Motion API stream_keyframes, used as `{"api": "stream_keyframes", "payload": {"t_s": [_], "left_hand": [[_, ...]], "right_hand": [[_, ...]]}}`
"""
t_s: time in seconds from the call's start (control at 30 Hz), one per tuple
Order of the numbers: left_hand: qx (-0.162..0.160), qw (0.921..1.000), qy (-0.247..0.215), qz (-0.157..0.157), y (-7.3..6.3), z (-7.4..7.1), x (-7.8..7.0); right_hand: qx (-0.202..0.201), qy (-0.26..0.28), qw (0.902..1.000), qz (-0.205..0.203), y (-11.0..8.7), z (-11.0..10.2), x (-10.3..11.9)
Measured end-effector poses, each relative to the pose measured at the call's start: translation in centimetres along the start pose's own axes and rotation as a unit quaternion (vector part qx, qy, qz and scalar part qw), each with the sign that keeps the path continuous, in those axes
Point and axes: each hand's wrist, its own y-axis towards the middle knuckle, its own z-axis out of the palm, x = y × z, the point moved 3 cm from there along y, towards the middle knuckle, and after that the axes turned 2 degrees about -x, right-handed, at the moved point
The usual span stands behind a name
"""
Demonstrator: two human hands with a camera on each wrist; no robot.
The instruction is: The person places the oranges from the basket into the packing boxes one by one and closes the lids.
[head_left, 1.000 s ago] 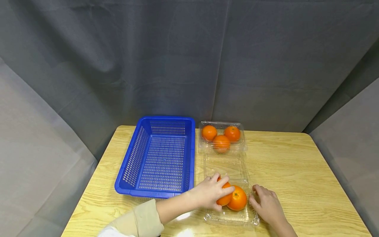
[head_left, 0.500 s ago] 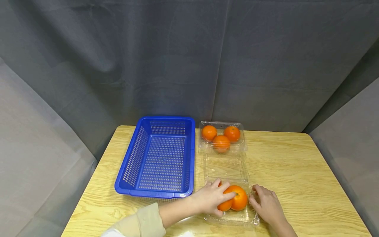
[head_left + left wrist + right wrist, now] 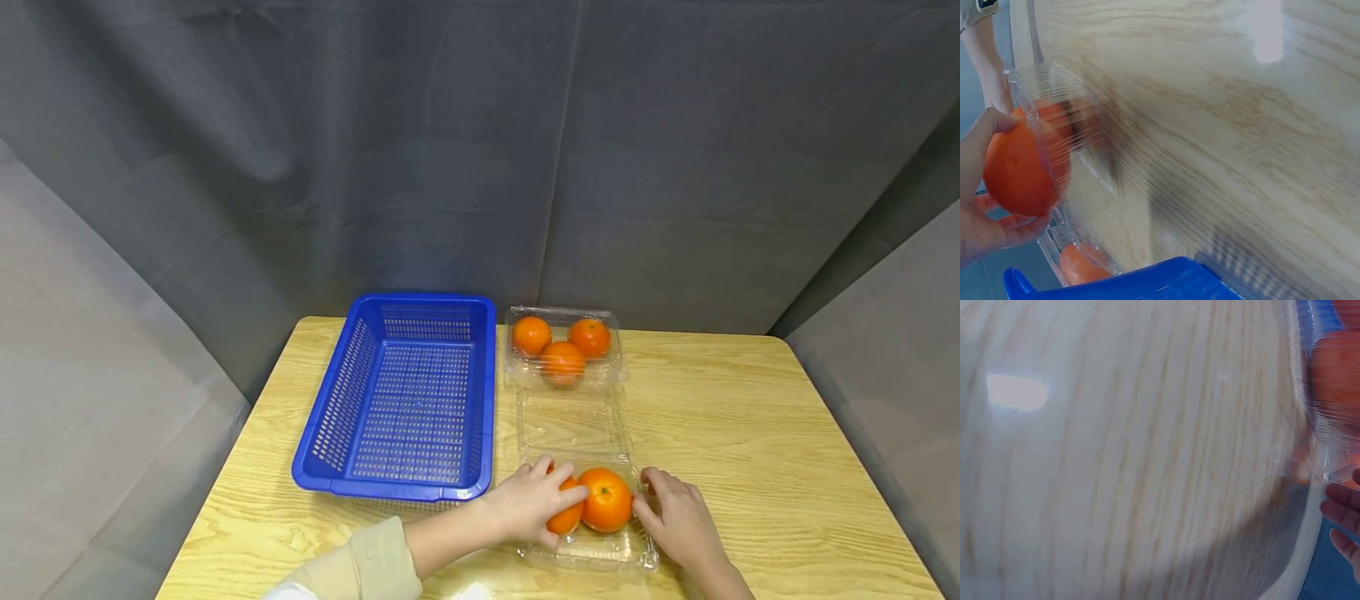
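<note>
My left hand (image 3: 531, 502) curls around an orange (image 3: 567, 515) at the left side of an opened clear plastic clamshell box (image 3: 600, 552). The left wrist view shows thumb and fingers on this orange (image 3: 1019, 169), behind the box's ribbed wall. A second orange (image 3: 607, 500) lies beside it in the same box, its stem end facing up. At the box's right edge is my right hand (image 3: 678, 518), fingers loosely bent and holding nothing. In the right wrist view, fingertips of the right hand (image 3: 1342, 512) show close to the clear wall; whether they touch it I cannot tell.
A blue perforated basket (image 3: 486, 417) stands left of the boxes. Behind the near box, a closed clear box (image 3: 615, 367) holds three oranges (image 3: 562, 363). The near box's lid (image 3: 570, 417) lies folded back toward it. Grey curtains (image 3: 450, 167) surround the wooden table (image 3: 735, 433).
The left hand dips slightly toward the near edge with its orange, then shifts a little left. The second orange shifts right and turns its stem end. My right hand stays nearly still.
</note>
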Motion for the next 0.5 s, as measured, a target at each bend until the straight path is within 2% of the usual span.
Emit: {"api": "stream_keyframes", "payload": {"t_s": [0.37, 0.5], "left_hand": [[-0.001, 0.9993, -0.024, -0.027, 0.31, 0.86, 0.25], [-0.006, 0.9990, -0.037, -0.025, 0.25, 0.92, 0.29]], "right_hand": [[-0.010, 0.015, 0.9998, -0.006, -0.09, 0.24, -0.29], [-0.004, 0.021, 0.9998, -0.001, -0.08, 0.23, -0.26]]}}
